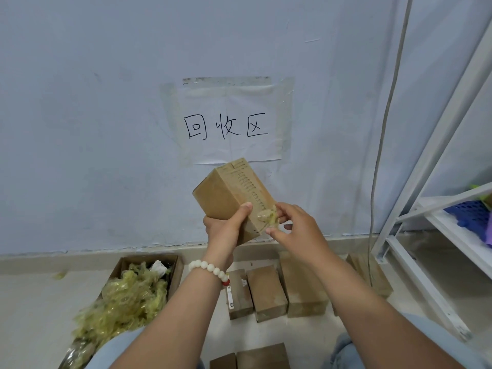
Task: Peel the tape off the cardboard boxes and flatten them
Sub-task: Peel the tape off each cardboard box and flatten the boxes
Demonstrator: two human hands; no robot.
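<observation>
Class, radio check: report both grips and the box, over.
Left grip holds cardboard box, raised. Right grip pinches tape wad on its side. Nothing in the way.

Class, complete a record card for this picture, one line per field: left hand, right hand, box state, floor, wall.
Left hand: grips the cardboard box from below, thumb on its face
Right hand: pinches the yellowish tape bunched at the box's lower edge
Box state: closed, tilted, held in the air
Floor: closed boxes in a row; open carton full of tape scraps
Wall: paper sign, handwritten
</observation>
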